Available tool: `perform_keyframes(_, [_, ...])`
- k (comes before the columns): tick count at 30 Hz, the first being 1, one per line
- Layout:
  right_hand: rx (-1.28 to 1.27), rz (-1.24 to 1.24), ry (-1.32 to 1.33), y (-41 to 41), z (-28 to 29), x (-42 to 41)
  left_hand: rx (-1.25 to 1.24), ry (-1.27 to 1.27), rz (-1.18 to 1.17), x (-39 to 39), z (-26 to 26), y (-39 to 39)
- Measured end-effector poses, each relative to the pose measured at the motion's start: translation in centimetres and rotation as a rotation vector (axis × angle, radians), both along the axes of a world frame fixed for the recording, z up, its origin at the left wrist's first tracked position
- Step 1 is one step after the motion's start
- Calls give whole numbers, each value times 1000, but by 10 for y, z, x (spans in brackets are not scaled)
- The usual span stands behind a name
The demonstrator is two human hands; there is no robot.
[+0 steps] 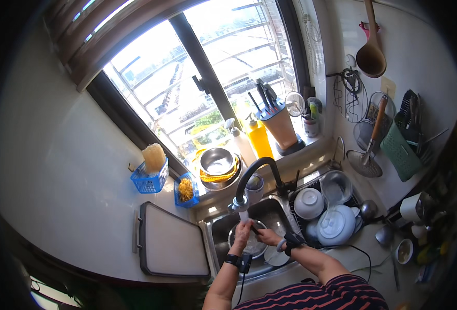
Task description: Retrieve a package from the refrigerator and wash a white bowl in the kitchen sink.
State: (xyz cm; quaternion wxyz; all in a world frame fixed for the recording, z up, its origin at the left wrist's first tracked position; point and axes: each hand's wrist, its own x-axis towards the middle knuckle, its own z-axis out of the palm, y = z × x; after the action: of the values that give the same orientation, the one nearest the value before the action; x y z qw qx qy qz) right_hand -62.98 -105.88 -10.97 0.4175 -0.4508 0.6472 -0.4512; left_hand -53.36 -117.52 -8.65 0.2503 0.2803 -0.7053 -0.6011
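Water runs from the black gooseneck faucet over my left hand, which is at the stream above the sink; whether it grips anything is unclear. My right hand, just beside it, is closed on a dark handle whose far end reaches towards my left hand. Below both hands a round metal bowl with water in it sits in the steel sink. A pale round dish lies in the sink under my right wrist.
Right of the sink, a rack holds a white bowl, a clear bowl and a pale blue dish. A knife block, pump bottles and stacked basins line the windowsill. A cutting board stands at the left.
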Motion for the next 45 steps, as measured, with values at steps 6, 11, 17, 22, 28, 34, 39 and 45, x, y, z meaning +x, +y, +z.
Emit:
perform_keyframes(6, [200,132,406,-2,-20,-29,355,199,-23,-7,34,6])
perform_keyframes(11, [261,457,696,-1,-9,-45,253,256,114,5,13,-9])
perform_keyframes(17, [-350,-109,171,-48,48,-40,168,-123,-155,4,-1,-8])
perform_keyframes(22, [-264,57,-225,-56,57,-37,346,7,-189,13,-1,-2])
perform_keyframes(28, [-227,-119,-41,-50,67,-26,202,-93,-245,24,-15,-12])
perform_keyframes(34, [-345,-371,138,-54,74,-29,216,-303,-246,29,-53,5])
perform_keyframes(39, [-440,-595,190,-43,95,-17,92,-442,-237,62,-87,0])
perform_keyframes(45, [-279,-236,213,-37,63,-10,220,24,41,6,-35,7])
